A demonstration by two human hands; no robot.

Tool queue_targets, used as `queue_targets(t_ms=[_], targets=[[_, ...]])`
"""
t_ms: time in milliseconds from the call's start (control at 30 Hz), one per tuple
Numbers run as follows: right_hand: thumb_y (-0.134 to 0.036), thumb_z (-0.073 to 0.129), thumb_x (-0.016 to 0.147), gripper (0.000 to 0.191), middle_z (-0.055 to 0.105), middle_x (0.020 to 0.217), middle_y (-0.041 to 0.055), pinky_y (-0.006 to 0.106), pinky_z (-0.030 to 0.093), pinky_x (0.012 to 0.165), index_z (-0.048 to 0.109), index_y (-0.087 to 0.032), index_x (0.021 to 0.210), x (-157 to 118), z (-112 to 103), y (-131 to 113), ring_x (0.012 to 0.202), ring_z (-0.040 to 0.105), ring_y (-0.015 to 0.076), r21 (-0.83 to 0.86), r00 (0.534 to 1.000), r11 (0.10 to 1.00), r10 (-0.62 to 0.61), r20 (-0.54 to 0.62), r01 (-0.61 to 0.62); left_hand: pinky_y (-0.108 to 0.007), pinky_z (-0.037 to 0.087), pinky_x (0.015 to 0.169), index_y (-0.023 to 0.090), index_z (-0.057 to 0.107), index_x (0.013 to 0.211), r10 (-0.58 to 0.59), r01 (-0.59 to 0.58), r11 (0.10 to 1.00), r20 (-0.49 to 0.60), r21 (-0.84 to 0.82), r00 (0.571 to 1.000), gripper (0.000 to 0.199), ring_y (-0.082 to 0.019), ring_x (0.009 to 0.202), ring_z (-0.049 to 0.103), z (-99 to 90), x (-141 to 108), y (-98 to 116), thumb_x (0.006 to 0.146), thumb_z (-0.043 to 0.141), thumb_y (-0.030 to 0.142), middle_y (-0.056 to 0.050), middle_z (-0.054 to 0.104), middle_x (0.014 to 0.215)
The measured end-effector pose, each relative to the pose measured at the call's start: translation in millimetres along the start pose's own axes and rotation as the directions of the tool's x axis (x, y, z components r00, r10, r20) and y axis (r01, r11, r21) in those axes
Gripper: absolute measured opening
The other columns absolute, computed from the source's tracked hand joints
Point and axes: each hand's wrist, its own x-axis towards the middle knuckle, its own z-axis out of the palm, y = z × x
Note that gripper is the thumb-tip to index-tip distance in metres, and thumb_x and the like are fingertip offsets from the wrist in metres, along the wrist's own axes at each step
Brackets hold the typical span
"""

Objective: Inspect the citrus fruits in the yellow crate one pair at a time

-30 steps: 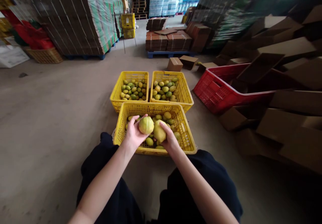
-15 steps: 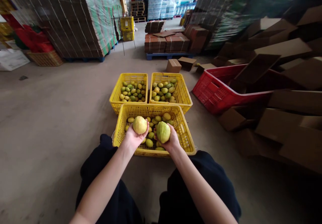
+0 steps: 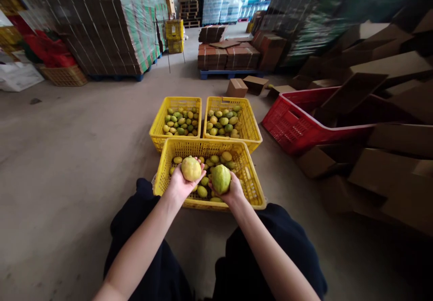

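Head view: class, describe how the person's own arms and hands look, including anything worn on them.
The left hand and right hand are ungloved. The left forearm and right forearm are smooth, tapering towards the wrists, and bare as far as they show, without visible markings. Loose dark clothing covers the legs.

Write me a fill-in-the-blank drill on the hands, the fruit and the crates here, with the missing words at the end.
1. In colour, next to the yellowish fruit in the left hand, the other fruit in the right hand looks more ______.
2. Both hands are over the front crate, whose colour is ______.
3. Directly behind it, side by side, stand ______ more crates of fruit.
4. The big crate beside the cardboard boxes is ______ in colour.

Missing words: green; yellow; two; red.
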Motion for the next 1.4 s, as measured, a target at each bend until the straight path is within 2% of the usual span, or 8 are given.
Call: queue_targets(t_ms=[200, 467, 567, 700, 867, 1000, 1267, 1400], targets=[[-0.035, 0.051, 0.082, 0.017, 0.064, 0.059, -0.0006, 0.037, 0.054, 0.061, 0.059, -0.022, 0.076, 1.7, -1.3, 0.5, 0.055, 0.061, 0.0190, 0.048, 0.994, 0.993, -0.106, -0.006, 0.106, -0.036, 0.060, 0.069, 0.018, 0.061, 0.083, 0.143, -0.143, 0.989, 0.000, -0.043, 0.990, 0.015, -0.018, 0.071, 0.065, 0.5, -2.3, 2.0, 0.082, 0.059, 0.032, -0.003, 0.066, 0.077], [-0.042, 0.041, 0.086, 0.027, 0.066, 0.062, 0.0039, 0.040, 0.052, 0.056, 0.059, -0.022, 0.083, 16.3, -11.0, 3.6, 0.055, 0.064, 0.0229, -0.066, 0.997, 0.995, -0.077, 0.011, 0.077, -0.033, 0.059, 0.061, 0.014, 0.062, 0.091, 0.058, -0.061, 0.996, -0.047, -0.061, 0.997, 0.025, -0.019, 0.073, 0.067, 4.9, 0.6, 13.6, 0.089, 0.037, 0.019, -0.008, 0.067, 0.080], [-0.044, 0.047, 0.085, 0.025, 0.067, 0.064, 0.0032, 0.036, 0.053, 0.055, 0.059, -0.021, 0.086, 9.3, -5.8, 4.2, 0.056, 0.064, 0.0215, -0.074, 0.995, 0.992, -0.099, 0.006, 0.099, -0.034, 0.059, 0.065, 0.015, 0.060, 0.087, 0.088, -0.088, 0.993, -0.005, -0.074, 0.996, 0.023, -0.020, 0.077, 0.067, 3.7, -2.4, 13.9, 0.090, 0.041, 0.027, -0.008, 0.066, 0.081], [-0.043, 0.056, 0.082, 0.020, 0.066, 0.063, -0.0005, 0.031, 0.053, 0.052, 0.059, -0.023, 0.085, -2.8, 1.8, 3.2, 0.056, 0.063, 0.0188, -0.058, 0.991, 0.989, -0.135, -0.001, 0.135, -0.036, 0.058, 0.069, 0.020, 0.056, 0.078, 0.195, -0.200, 0.976, -0.067, -0.089, 0.979, 0.011, -0.016, 0.071, 0.064, 3.0, -6.2, 13.2, 0.084, 0.055, 0.030, -0.001, 0.063, 0.076], [-0.042, 0.044, 0.088, 0.029, 0.063, 0.055, 0.0025, 0.029, 0.046, 0.038, 0.060, -0.019, 0.079, -4.3, 3.8, 3.9, 0.045, 0.060, 0.0193, -0.135, 0.999, 0.990, -0.040, 0.023, 0.043, -0.031, 0.058, 0.063, 0.016, 0.061, 0.086, 0.010, -0.018, 0.984, -0.049, -0.178, 0.999, 0.022, -0.018, 0.072, 0.065, 6.8, -7.9, 12.5, 0.090, 0.042, 0.026, -0.005, 0.064, 0.074], [-0.038, 0.048, 0.089, 0.023, 0.065, 0.058, 0.0023, 0.030, 0.052, 0.044, 0.059, -0.019, 0.082, -0.7, 5.5, 8.8, 0.050, 0.064, 0.0193, -0.128, 0.989, 0.980, -0.148, 0.018, 0.149, -0.029, 0.056, 0.063, 0.015, 0.063, 0.089, 0.020, -0.025, 0.995, -0.049, -0.101, 0.999, 0.023, -0.017, 0.072, 0.065, 6.3, -7.8, 11.0, 0.091, 0.041, 0.020, -0.004, 0.066, 0.075], [-0.037, 0.061, 0.080, 0.018, 0.068, 0.064, 0.0014, 0.023, 0.048, 0.037, 0.062, -0.019, 0.084, -3.6, 8.5, 15.4, 0.053, 0.065, 0.0177, -0.091, 0.970, 0.980, -0.158, 0.185, 0.177, -0.030, 0.056, 0.071, 0.022, 0.060, 0.088, 0.246, -0.250, 0.964, -0.045, -0.090, 0.968, 0.014, -0.014, 0.076, 0.062, 5.5, -7.2, 12.2, 0.081, 0.066, 0.033, 0.000, 0.063, 0.086], [-0.039, 0.057, 0.082, 0.021, 0.067, 0.060, 0.0015, 0.021, 0.039, 0.029, 0.061, -0.019, 0.079, -5.8, 10.0, 14.4, 0.052, 0.065, 0.0186, -0.073, 0.963, 0.980, -0.165, 0.212, 0.184, -0.027, 0.055, 0.062, 0.018, 0.059, 0.087, 0.158, -0.155, 0.972, 0.003, -0.176, 0.987, 0.023, -0.015, 0.074, 0.062, 1.9, -7.5, 17.1, 0.085, 0.057, 0.041, -0.004, 0.063, 0.084]])
